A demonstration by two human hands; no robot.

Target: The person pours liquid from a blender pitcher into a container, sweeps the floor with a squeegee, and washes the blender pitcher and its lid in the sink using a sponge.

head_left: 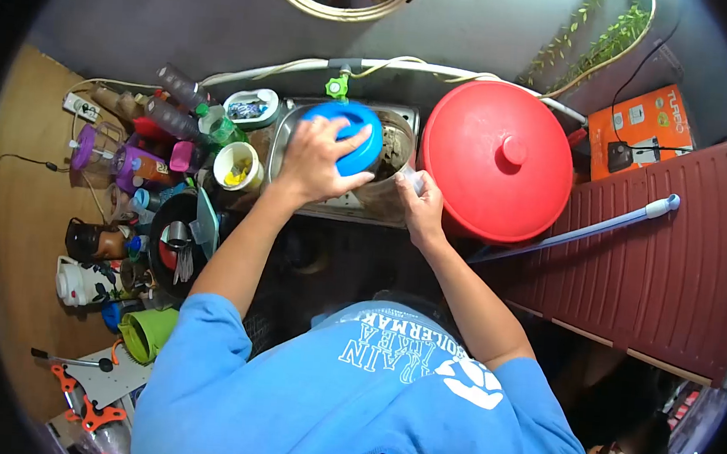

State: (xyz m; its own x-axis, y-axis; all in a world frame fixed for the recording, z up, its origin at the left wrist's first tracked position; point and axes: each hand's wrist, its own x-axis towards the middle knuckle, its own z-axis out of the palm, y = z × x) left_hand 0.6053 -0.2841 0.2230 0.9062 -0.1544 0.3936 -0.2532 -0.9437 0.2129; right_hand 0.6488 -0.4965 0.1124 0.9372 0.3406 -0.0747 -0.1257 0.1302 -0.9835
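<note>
While the left hand (311, 154) lies spread over the top of the blue lid (367, 150), the right hand (420, 204) is closed on the near right rim of the clear tub (382, 201). The two hands are apart, on either side of the tub's dark opening. The lid is at the tub's left, over the metal sink (283, 141), and leaves part of the opening uncovered. Dark matter shows inside the tub; what it is, I cannot tell.

Behind the lid is a green tap (337, 87), below a white pipe (303, 65) that runs along the wall. Just right of the tub stands a big drum with a red lid (477, 163). Left of the sink are a white cup (228, 157) with something yellow in it and, behind it, a soap dish (263, 120). Bottles (173, 119) lean farther left, near a purple jug (91, 150). On the right, a pale blue pole (578, 234) lies across a maroon panel (673, 265), with an orange box (636, 120) behind it.
</note>
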